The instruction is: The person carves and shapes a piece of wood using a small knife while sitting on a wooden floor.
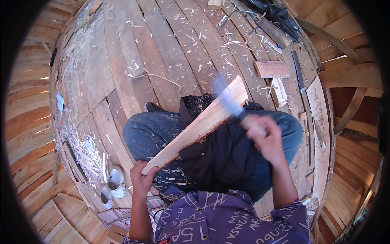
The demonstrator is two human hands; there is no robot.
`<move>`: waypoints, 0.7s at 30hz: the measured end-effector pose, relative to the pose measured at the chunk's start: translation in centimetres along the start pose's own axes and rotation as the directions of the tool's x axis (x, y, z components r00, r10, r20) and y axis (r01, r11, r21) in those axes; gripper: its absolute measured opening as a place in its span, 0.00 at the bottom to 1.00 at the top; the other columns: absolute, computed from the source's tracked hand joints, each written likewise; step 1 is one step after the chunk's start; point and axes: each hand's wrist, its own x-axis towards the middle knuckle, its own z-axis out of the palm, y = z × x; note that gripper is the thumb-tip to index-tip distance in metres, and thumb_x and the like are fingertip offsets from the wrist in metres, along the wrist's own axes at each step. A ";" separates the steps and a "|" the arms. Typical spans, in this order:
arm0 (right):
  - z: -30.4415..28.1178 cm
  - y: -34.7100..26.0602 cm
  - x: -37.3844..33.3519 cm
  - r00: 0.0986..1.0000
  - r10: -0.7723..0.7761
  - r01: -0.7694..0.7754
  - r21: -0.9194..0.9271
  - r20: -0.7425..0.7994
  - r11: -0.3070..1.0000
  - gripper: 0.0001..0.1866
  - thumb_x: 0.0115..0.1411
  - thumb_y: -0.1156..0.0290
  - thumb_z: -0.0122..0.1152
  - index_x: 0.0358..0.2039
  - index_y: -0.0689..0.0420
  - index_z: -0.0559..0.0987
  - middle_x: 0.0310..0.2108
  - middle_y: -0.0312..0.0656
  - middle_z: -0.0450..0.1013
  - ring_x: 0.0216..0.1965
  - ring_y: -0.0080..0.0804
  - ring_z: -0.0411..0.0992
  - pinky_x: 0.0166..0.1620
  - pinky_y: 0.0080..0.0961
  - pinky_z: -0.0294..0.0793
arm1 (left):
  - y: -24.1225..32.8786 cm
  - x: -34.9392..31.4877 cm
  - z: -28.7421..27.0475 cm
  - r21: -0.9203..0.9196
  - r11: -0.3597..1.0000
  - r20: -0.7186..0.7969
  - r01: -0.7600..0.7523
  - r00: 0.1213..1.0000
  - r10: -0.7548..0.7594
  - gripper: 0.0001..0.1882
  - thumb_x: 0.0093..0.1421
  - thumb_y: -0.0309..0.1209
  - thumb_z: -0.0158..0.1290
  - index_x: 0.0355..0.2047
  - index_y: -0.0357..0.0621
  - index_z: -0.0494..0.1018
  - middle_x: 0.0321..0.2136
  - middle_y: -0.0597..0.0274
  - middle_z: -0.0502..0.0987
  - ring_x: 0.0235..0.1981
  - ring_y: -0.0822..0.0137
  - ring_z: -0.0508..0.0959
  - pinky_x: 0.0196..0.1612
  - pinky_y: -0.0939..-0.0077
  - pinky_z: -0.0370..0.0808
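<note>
A pale, wedge-shaped piece of wood (pixel 195 127) lies slantwise over my lap, its broad end away from me and rough bark along one edge. My left hand (pixel 142 177) is closed round its narrow end, near my left knee. My right hand (pixel 266 136) grips the handle of a knife (pixel 231 103), whose blade is smeared by motion. The blade lies over or beside the broad end of the wood; whether it touches cannot be made out. A dark cloth (pixel 227 156) covers my lap under the wood, with small chips on it.
Shavings (pixel 87 150) litter the plank floor (pixel 126 53), heaped at the left. A pair of light clogs (pixel 116 183) stands at the lower left. To the right are a reddish wood block (pixel 272 69), a dark-bladed tool (pixel 297 71) and a long board (pixel 319 122). Black plastic (pixel 280 20) lies far right.
</note>
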 end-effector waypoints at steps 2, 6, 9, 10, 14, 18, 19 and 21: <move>-0.1 0.4 0.0 0.996 0.017 -0.014 0.031 -0.092 0.999 0.13 0.60 0.77 0.63 0.44 0.59 0.72 0.33 0.39 0.75 0.29 0.19 0.71 0.32 0.17 0.71 | -0.1 0.0 0.0 0.007 1.000 -0.001 -0.008 1.000 0.008 0.12 0.49 0.30 0.66 0.26 0.34 0.76 0.21 0.57 0.73 0.25 0.64 0.70 0.30 0.72 0.65; -0.3 0.8 0.1 0.999 -0.035 0.035 -0.038 0.009 0.999 0.13 0.60 0.78 0.62 0.45 0.58 0.71 0.37 0.40 0.75 0.31 0.18 0.71 0.32 0.17 0.70 | 0.1 0.1 -0.2 0.012 1.000 0.021 0.016 1.000 -0.016 0.12 0.49 0.31 0.66 0.26 0.34 0.76 0.20 0.56 0.73 0.25 0.63 0.70 0.31 0.71 0.65; -0.2 0.3 -0.1 0.984 0.162 -0.157 0.065 -0.078 0.986 0.15 0.59 0.79 0.63 0.45 0.57 0.71 0.38 0.40 0.75 0.37 0.19 0.72 0.40 0.18 0.72 | -0.3 -0.3 -0.2 0.013 1.000 0.020 0.018 1.000 -0.018 0.13 0.49 0.31 0.66 0.26 0.34 0.76 0.20 0.56 0.73 0.25 0.63 0.70 0.31 0.71 0.65; 0.2 1.1 -0.1 1.000 0.001 -0.001 0.014 -0.024 1.000 0.14 0.60 0.79 0.63 0.45 0.57 0.71 0.36 0.40 0.74 0.31 0.17 0.71 0.33 0.16 0.70 | -0.4 0.0 0.0 0.004 1.000 0.014 0.001 1.000 -0.001 0.13 0.49 0.32 0.66 0.26 0.34 0.76 0.20 0.56 0.73 0.24 0.62 0.70 0.30 0.71 0.65; -0.6 0.4 0.0 0.998 0.040 -0.036 0.074 -0.046 0.997 0.14 0.60 0.79 0.62 0.45 0.57 0.71 0.35 0.39 0.74 0.31 0.17 0.72 0.32 0.14 0.72 | -0.4 -0.2 -0.2 0.018 1.000 0.017 -0.001 1.000 0.001 0.14 0.49 0.32 0.66 0.25 0.34 0.76 0.20 0.56 0.73 0.24 0.62 0.70 0.30 0.71 0.65; -0.5 2.2 0.2 0.979 -0.203 0.205 -0.078 0.029 0.976 0.14 0.59 0.78 0.63 0.45 0.57 0.73 0.32 0.39 0.75 0.22 0.14 0.67 0.21 0.12 0.63 | -0.3 0.0 -0.1 0.015 0.999 0.026 0.037 0.999 -0.038 0.14 0.49 0.32 0.66 0.25 0.34 0.75 0.21 0.56 0.73 0.24 0.63 0.70 0.30 0.71 0.65; -0.5 1.3 0.1 0.995 -0.094 0.095 -0.037 0.028 0.995 0.14 0.59 0.79 0.63 0.45 0.58 0.72 0.30 0.39 0.74 0.18 0.14 0.65 0.17 0.12 0.61 | -0.5 -0.2 -0.1 0.017 0.999 0.021 0.028 0.999 -0.029 0.14 0.49 0.32 0.66 0.25 0.34 0.75 0.21 0.56 0.73 0.25 0.63 0.70 0.30 0.71 0.65; -0.2 0.1 0.3 0.984 0.119 -0.094 0.180 -0.129 0.979 0.16 0.59 0.80 0.62 0.47 0.58 0.71 0.27 0.39 0.73 0.14 0.14 0.63 0.14 0.13 0.59 | -0.6 -0.3 -0.1 0.012 1.000 0.011 0.017 1.000 -0.017 0.13 0.50 0.32 0.66 0.25 0.35 0.75 0.21 0.57 0.73 0.25 0.63 0.70 0.31 0.70 0.65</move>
